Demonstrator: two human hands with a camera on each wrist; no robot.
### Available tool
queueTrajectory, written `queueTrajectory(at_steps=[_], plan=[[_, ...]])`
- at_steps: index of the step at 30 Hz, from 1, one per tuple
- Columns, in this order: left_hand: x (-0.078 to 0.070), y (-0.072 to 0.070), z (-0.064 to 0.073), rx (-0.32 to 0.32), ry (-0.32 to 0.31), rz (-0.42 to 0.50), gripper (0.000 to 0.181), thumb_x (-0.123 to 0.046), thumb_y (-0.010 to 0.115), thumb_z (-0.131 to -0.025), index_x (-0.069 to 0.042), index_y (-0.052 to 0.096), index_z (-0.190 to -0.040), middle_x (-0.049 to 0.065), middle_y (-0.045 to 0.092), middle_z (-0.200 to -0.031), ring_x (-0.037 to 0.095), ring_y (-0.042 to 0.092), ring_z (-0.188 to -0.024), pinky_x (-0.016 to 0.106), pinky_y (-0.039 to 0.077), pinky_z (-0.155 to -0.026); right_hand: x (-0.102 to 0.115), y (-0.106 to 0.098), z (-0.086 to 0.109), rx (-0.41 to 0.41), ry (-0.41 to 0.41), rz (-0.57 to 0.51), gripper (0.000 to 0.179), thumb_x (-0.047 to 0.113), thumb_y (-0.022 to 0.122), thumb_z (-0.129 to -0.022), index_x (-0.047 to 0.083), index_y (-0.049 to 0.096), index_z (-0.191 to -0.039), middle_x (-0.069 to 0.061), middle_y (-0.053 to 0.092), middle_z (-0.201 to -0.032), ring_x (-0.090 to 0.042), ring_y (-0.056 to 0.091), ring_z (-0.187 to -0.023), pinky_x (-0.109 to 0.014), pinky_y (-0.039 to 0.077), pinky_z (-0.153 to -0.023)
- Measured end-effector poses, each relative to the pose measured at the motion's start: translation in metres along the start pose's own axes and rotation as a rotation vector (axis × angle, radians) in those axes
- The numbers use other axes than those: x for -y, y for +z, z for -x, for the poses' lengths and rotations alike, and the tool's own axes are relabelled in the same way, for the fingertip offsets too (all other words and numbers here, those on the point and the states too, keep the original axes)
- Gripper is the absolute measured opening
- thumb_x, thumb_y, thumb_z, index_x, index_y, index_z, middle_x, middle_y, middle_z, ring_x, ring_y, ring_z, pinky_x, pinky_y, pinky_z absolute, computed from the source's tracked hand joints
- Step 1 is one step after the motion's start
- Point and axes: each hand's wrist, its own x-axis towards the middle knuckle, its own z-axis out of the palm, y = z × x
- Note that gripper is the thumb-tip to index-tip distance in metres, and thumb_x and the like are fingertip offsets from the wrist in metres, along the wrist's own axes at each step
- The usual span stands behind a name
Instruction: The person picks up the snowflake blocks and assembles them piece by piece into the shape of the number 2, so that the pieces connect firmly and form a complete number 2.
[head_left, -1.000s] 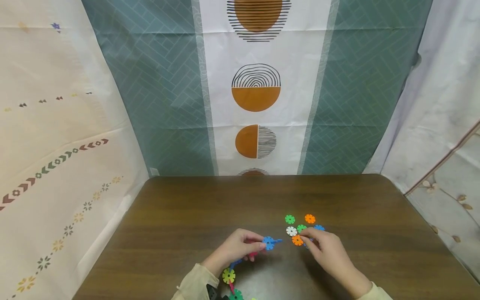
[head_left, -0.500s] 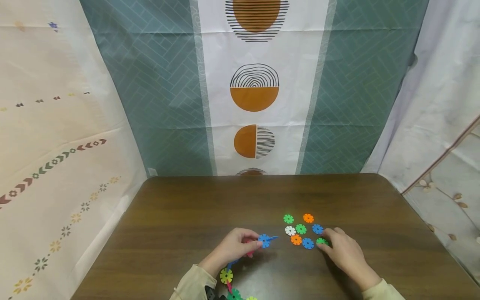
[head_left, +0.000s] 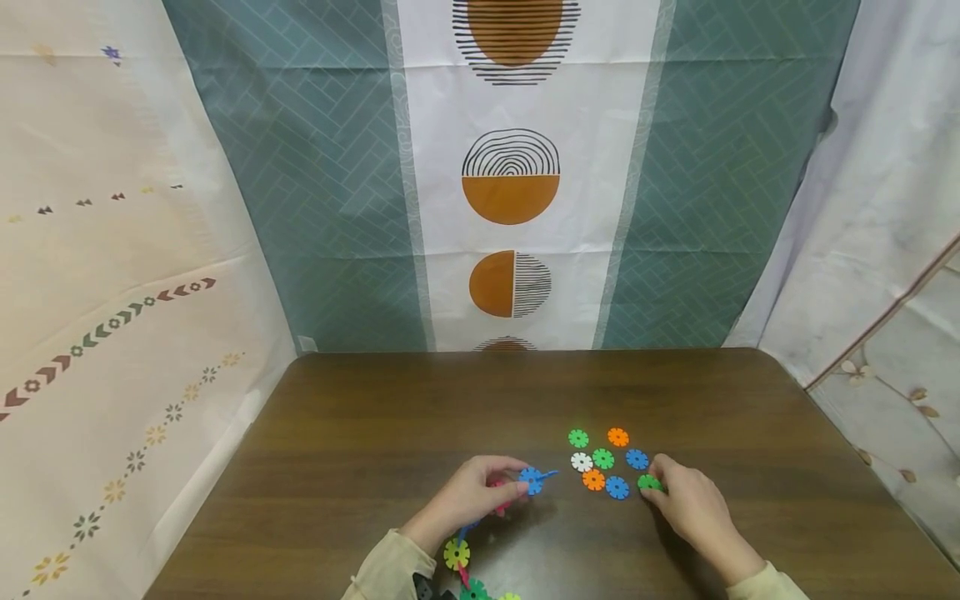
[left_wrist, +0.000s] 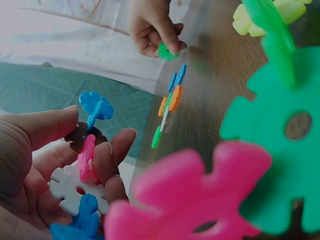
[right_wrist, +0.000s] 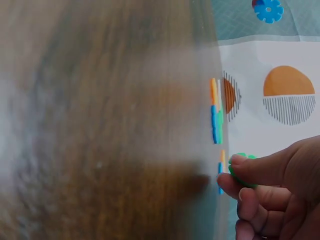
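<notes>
My left hand (head_left: 476, 490) holds a chain of slotted plastic discs, with a blue disc (head_left: 531, 481) between thumb and fingers at its upper end. In the left wrist view a pink disc (left_wrist: 86, 156) and a white disc (left_wrist: 75, 192) lie against the fingers. A large pink disc (left_wrist: 175, 195) and a teal disc (left_wrist: 280, 135) of the chain fill the foreground. To the right, my right hand (head_left: 693, 504) pinches a loose green disc (head_left: 648, 482) between thumb and fingertips; the right wrist view shows its rim (right_wrist: 243, 155) partly behind the thumb.
Several loose discs lie flat between the hands, among them a white disc (head_left: 581, 462), an orange disc (head_left: 593, 479) and a blue disc (head_left: 617, 487). The chain's yellow disc (head_left: 456, 553) hangs near the left sleeve. Patterned cloths surround the brown table (head_left: 390, 408).
My right hand has moved right from over the loose discs to the green disc at their right end and now pinches it. The left hand keeps its hold on the chain, nearly still.
</notes>
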Motion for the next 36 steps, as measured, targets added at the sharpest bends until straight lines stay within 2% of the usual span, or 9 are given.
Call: queueTrajectory(at_steps=[3, 7, 12, 20, 28, 36], plan=[[0.002, 0.001, -0.001, -0.005, -0.001, 0.000, 0.025, -0.014, 0.068, -0.093, -0.007, 0.068, -0.117, 0.013, 0.073, -0.088, 0.027, 0.062, -0.066, 0.038, 0.055, -0.057, 0.003, -0.002, 0.001, -0.028, -0.017, 0.002, 0.019, 0.012, 0.078, -0.082, 0.010, 0.060, -0.087, 0.004, 0.053, -0.067, -0.015, 0.042, -0.057, -0.031, 0.034, -0.050], [0.004, 0.002, -0.002, -0.010, -0.001, 0.003, 0.025, -0.013, 0.067, -0.093, -0.007, 0.068, -0.117, 0.013, 0.073, -0.089, 0.026, 0.061, -0.066, 0.038, 0.055, -0.057, 0.007, -0.005, 0.003, -0.049, -0.027, 0.006, 0.017, 0.012, 0.076, -0.084, 0.010, 0.059, -0.084, 0.003, 0.049, -0.064, -0.015, 0.040, -0.055, -0.030, 0.031, -0.049], [0.004, 0.001, -0.002, -0.009, -0.005, 0.012, 0.024, -0.012, 0.067, -0.093, -0.007, 0.068, -0.116, 0.014, 0.072, -0.089, 0.020, 0.058, -0.064, 0.037, 0.054, -0.057, 0.011, -0.008, 0.006, -0.052, -0.021, 0.002, 0.013, 0.012, 0.073, -0.087, 0.011, 0.060, -0.084, 0.004, 0.046, -0.060, -0.015, 0.039, -0.053, -0.030, 0.030, -0.048], [0.002, 0.000, 0.000, -0.019, 0.003, 0.019, 0.025, -0.013, 0.068, -0.093, -0.006, 0.068, -0.116, 0.013, 0.072, -0.088, 0.026, 0.061, -0.066, 0.035, 0.054, -0.057, 0.013, -0.009, 0.008, -0.063, -0.015, -0.015, 0.008, 0.011, 0.070, -0.088, 0.012, 0.063, -0.086, 0.006, 0.046, -0.060, -0.014, 0.038, -0.051, -0.029, 0.029, -0.047], [0.000, 0.000, 0.000, -0.021, 0.010, 0.018, 0.024, -0.014, 0.068, -0.092, -0.005, 0.069, -0.114, 0.013, 0.072, -0.086, 0.025, 0.060, -0.066, 0.027, 0.052, -0.055, 0.013, -0.010, 0.009, -0.053, -0.006, -0.034, 0.007, 0.012, 0.068, -0.090, 0.013, 0.062, -0.086, 0.006, 0.045, -0.059, -0.013, 0.038, -0.050, -0.028, 0.029, -0.047], [-0.001, 0.000, 0.000, -0.018, 0.010, 0.012, 0.024, -0.014, 0.068, -0.092, -0.006, 0.069, -0.115, 0.013, 0.072, -0.086, 0.023, 0.060, -0.064, 0.035, 0.054, -0.056, 0.015, -0.009, 0.009, -0.041, -0.013, -0.041, 0.009, 0.011, 0.066, -0.091, 0.012, 0.060, -0.085, 0.005, 0.046, -0.060, -0.013, 0.039, -0.051, -0.029, 0.030, -0.048]])
